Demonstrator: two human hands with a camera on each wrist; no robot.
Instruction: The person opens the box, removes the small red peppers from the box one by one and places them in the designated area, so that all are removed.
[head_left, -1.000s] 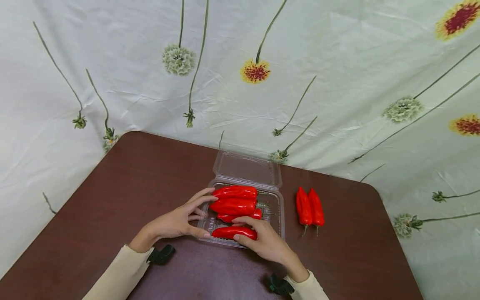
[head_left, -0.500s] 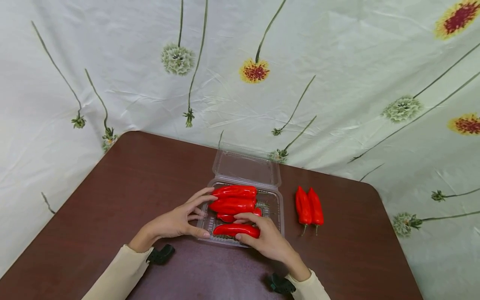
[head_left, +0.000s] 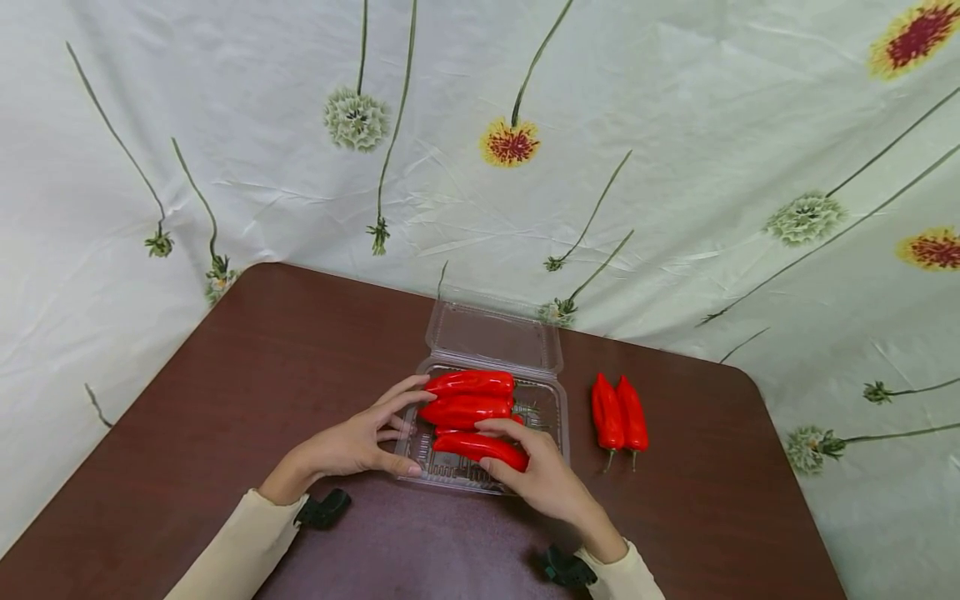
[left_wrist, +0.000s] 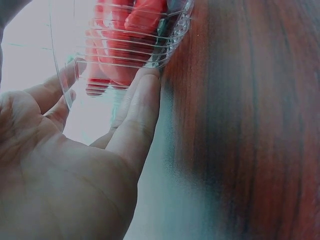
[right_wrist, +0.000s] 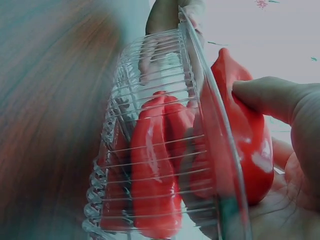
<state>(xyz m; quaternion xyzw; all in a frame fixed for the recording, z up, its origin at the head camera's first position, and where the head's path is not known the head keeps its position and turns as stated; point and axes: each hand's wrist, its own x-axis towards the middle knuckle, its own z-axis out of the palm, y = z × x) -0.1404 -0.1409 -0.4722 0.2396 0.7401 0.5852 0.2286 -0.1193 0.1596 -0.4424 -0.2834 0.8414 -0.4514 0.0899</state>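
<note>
A clear plastic clamshell container (head_left: 566, 421) lies on the table with its lid tipped back. Inside it, red peppers lie side by side, among them a far pepper (head_left: 471, 382) and a middle pepper (head_left: 467, 410). My right hand (head_left: 546, 479) pinches another red pepper (head_left: 480, 447) between thumb and fingers, over the near half of the container; it largely covers a pepper behind it. In the right wrist view this held pepper (right_wrist: 250, 150) shows above the rim. My left hand (head_left: 352, 443) spreads along the container's left side, thumb at the near corner, fingers at the rim.
Two more red peppers (head_left: 619, 415) lie side by side on the brown table (head_left: 712, 500), right of the container, stems toward me. A flowered cloth (head_left: 300, 192) hangs behind the table's far edge, close to the raised lid (head_left: 495, 333).
My right hand has moved the pinched pepper rightward and a little away from me, raising it from the container's near side. The left hand, the container and the two peppers outside stay put.
</note>
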